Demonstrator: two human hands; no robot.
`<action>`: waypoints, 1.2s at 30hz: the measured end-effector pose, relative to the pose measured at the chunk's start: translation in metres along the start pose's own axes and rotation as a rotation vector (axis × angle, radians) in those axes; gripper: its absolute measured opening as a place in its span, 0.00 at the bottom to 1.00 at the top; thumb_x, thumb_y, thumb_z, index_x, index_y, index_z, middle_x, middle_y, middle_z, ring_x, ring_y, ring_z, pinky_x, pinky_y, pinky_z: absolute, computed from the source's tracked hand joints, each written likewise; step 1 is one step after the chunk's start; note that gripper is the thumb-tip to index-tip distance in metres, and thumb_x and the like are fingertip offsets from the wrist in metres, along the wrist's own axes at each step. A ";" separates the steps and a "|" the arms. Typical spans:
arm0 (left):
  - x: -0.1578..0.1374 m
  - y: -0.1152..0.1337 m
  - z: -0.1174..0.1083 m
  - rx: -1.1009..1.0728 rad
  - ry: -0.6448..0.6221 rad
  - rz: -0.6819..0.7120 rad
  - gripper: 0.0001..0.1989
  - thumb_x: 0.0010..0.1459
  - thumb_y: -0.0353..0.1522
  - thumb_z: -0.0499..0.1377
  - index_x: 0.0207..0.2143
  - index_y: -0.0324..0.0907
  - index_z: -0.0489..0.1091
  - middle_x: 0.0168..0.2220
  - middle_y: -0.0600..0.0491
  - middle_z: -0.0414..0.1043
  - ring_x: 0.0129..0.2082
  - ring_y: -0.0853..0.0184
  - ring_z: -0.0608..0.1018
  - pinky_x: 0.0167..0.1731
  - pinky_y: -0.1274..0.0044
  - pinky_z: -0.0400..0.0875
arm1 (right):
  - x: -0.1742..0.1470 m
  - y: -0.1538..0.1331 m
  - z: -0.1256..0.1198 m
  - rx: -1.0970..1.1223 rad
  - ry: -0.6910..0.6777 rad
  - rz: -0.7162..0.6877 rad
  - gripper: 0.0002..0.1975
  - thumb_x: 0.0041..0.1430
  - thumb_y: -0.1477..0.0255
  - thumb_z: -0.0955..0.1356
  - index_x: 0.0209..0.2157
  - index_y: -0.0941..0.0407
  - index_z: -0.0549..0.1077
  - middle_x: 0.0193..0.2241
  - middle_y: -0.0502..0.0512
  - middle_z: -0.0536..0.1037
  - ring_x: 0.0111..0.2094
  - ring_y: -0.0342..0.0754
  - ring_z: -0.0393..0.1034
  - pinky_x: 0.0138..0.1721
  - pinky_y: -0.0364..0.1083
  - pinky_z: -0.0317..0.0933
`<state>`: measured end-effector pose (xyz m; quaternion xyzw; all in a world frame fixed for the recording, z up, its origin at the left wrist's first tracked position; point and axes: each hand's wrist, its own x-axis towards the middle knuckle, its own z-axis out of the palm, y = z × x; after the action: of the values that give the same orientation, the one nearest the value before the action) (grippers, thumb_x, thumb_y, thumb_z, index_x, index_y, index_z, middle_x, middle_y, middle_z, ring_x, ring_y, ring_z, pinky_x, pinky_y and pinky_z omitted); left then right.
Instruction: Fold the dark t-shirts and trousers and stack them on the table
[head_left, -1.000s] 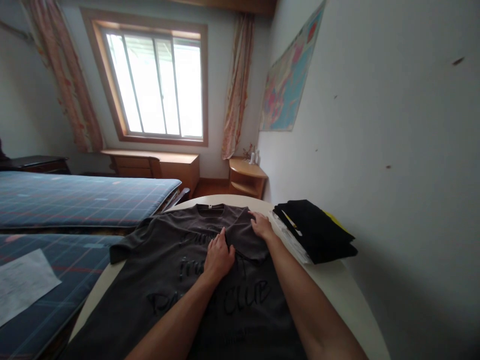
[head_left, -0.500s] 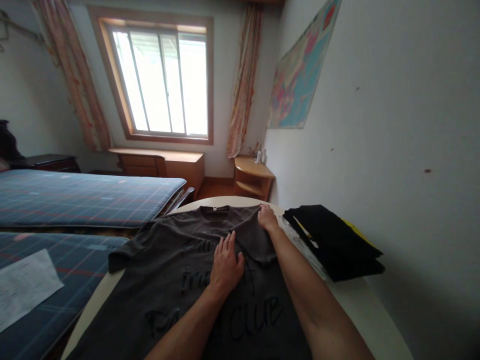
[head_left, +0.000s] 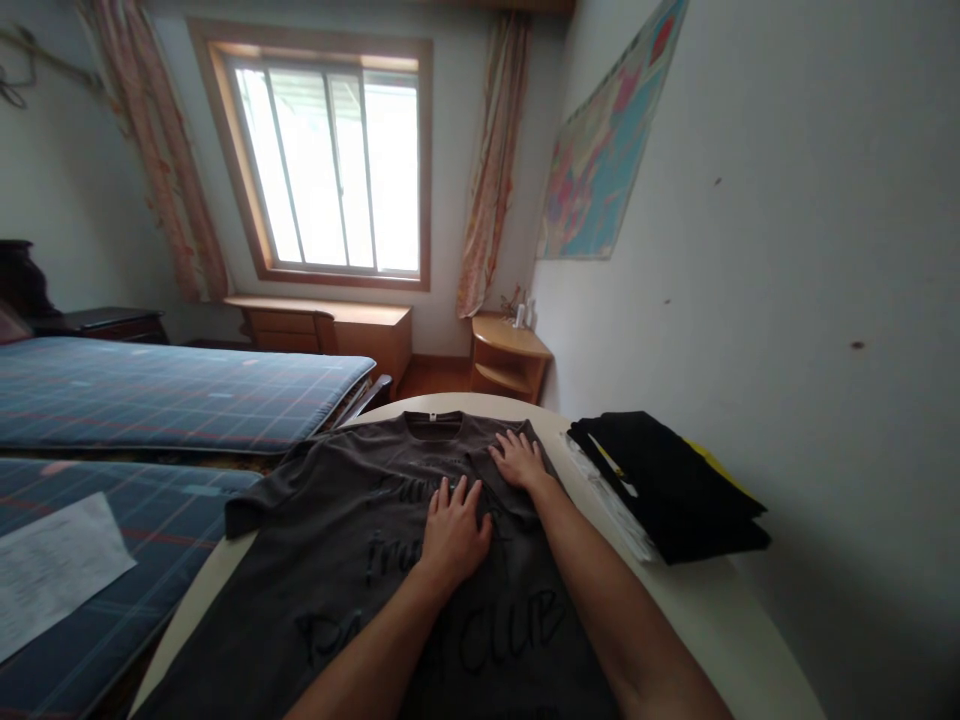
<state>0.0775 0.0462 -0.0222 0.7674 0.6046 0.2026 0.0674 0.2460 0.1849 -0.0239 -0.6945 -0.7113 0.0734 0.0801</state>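
A dark grey T-shirt (head_left: 322,540) with black lettering lies spread on a pale round table (head_left: 750,640), its collar at the far edge. The sleeve on its right side is folded inward over the chest, while the left sleeve sticks out. My left hand (head_left: 455,535) rests flat on the shirt's chest, fingers spread. On the folded sleeve near the right shoulder lies my right hand (head_left: 519,460), also open with fingers spread. My forearms cover part of the lettering.
To the right sits a stack of folded black clothes (head_left: 660,485) with yellow and white pieces in it, close to the wall. Mattresses (head_left: 180,395) stand at the left, one bearing a sheet of paper (head_left: 64,570). A corner shelf (head_left: 510,340) and a desk (head_left: 367,320) are beyond.
My right hand has let go of the shirt's right shoulder edge and moved inward, now flat on the folded sleeve. My left hand has stayed nearly in place.
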 end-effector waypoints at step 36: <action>-0.019 0.006 -0.010 -0.093 -0.159 0.502 0.24 0.63 0.44 0.55 0.61 0.54 0.65 0.66 0.51 0.57 0.67 0.51 0.56 0.64 0.56 0.51 | -0.184 0.067 -0.024 0.246 0.193 -0.261 0.25 0.64 0.65 0.62 0.61 0.54 0.65 0.63 0.60 0.63 0.66 0.53 0.52 0.66 0.56 0.46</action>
<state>0.0758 0.0252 -0.0147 0.9028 0.3783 0.1796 0.0976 0.3207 0.0028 -0.0167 -0.5850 -0.7701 0.0818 0.2408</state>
